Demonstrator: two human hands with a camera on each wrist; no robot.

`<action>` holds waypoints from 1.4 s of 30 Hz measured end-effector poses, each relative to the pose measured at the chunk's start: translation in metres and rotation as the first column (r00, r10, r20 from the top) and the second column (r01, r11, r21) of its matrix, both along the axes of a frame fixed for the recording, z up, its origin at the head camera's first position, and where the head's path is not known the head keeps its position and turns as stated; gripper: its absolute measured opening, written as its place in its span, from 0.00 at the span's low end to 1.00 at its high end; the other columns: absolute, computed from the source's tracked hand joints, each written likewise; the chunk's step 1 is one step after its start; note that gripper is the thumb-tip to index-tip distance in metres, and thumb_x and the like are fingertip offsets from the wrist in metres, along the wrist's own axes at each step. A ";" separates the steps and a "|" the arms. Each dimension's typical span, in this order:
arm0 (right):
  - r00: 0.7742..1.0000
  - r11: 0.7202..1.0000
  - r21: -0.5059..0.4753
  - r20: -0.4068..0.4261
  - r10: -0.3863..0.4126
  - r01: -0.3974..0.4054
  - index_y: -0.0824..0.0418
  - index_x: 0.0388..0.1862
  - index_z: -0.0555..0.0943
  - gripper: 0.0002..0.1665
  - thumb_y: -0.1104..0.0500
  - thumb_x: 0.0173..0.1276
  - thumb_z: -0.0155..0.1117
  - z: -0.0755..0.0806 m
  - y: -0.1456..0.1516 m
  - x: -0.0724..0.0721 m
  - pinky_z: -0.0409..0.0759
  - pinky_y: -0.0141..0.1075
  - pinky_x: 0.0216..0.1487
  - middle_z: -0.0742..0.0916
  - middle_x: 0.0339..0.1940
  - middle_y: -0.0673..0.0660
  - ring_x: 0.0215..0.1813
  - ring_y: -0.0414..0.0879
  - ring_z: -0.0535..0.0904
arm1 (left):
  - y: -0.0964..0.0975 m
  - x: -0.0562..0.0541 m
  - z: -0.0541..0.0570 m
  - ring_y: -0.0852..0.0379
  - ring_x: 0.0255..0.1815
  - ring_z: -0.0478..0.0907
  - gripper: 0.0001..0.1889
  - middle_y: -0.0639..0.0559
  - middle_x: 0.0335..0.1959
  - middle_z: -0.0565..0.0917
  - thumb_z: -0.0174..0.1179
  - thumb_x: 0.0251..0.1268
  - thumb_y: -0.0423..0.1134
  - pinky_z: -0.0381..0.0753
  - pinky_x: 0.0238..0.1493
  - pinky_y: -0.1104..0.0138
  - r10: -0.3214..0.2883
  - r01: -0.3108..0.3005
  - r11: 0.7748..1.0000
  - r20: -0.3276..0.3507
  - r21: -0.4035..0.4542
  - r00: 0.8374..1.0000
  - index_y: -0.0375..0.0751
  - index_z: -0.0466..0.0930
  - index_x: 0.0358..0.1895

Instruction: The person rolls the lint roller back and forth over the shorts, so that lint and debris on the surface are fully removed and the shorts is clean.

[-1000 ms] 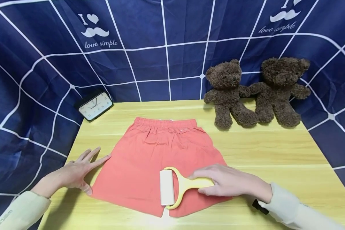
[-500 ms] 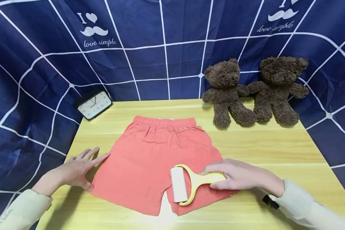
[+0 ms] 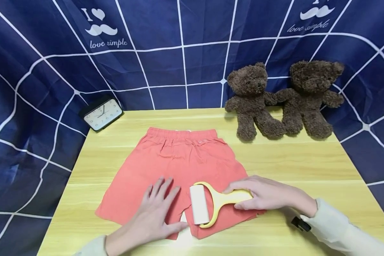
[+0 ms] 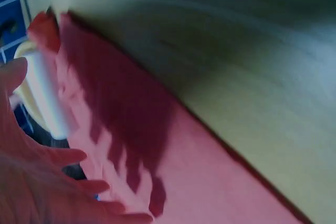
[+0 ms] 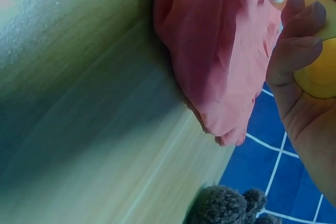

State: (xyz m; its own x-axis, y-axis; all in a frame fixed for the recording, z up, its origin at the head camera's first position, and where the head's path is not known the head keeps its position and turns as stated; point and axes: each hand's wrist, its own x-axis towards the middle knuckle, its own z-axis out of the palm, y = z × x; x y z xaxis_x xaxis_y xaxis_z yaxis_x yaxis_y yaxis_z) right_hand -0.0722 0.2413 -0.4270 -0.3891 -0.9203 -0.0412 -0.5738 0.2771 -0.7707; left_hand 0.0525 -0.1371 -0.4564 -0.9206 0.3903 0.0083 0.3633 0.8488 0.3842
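Coral-red shorts point(image 3: 166, 160) lie spread on the wooden table, waistband toward the back. My right hand point(image 3: 265, 193) grips the yellow handle of a lint roller point(image 3: 199, 205), whose white roll lies over the right leg of the shorts near the hem. In the right wrist view, curled fingers point(image 5: 304, 35) wrap the yellow handle. My left hand point(image 3: 150, 217) is over the left leg, fingers spread and pointing up the shorts, its thumb close to the roll. The left wrist view shows the spread fingers casting shadows on the red cloth point(image 4: 131, 114).
Two brown teddy bears point(image 3: 251, 103) sit at the back right of the table point(image 3: 294, 163). A black-framed clock point(image 3: 103, 113) stands at the back left. Dark blue cloth point(image 3: 160, 28) with white grid lines hangs behind and at both sides.
My left hand has left the shorts' left edge and come right over the left leg. The lint roller moved right onto the right leg, then stayed there.
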 end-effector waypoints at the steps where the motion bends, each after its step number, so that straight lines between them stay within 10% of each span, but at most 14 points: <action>1: 1.000 1.000 0.002 0.000 0.000 0.000 0.38 0.70 0.81 0.22 0.51 0.81 0.70 0.000 0.000 0.000 0.79 0.31 0.38 0.83 0.40 0.36 0.35 0.31 0.76 | 0.005 0.000 -0.003 0.30 0.85 0.56 0.53 0.34 0.84 0.64 0.63 0.66 0.78 0.60 0.75 0.31 0.000 0.000 1.000 -0.016 -0.023 1.000 0.41 0.72 0.81; 15: 0.999 1.000 0.006 0.031 -0.010 0.010 0.40 0.71 0.81 0.22 0.52 0.82 0.70 0.006 0.005 -0.002 0.82 0.35 0.47 0.87 0.50 0.38 0.44 0.35 0.81 | 0.029 -0.003 -0.015 0.28 0.87 0.50 0.58 0.34 0.86 0.60 0.55 0.60 0.87 0.56 0.73 0.25 -0.025 0.025 0.986 0.001 -0.166 1.000 0.51 0.67 0.86; 22: 0.992 1.000 -0.018 -0.122 -0.016 0.014 0.42 0.71 0.82 0.22 0.52 0.82 0.71 0.004 0.007 0.003 0.83 0.38 0.51 0.86 0.56 0.37 0.50 0.34 0.83 | 0.028 -0.004 -0.016 0.25 0.85 0.53 0.62 0.33 0.86 0.59 0.57 0.52 0.90 0.58 0.68 0.20 0.002 -0.002 0.962 -0.001 -0.273 1.000 0.62 0.62 0.88; 42: 0.982 0.993 0.049 -0.161 -0.102 0.111 0.39 0.72 0.83 0.24 0.52 0.81 0.72 0.009 0.058 0.003 0.82 0.38 0.52 0.87 0.59 0.36 0.53 0.35 0.83 | 0.023 0.000 -0.025 0.22 0.82 0.56 0.63 0.30 0.85 0.58 0.53 0.51 0.92 0.61 0.63 0.18 -0.039 0.017 0.948 -0.061 -0.318 0.997 0.61 0.61 0.88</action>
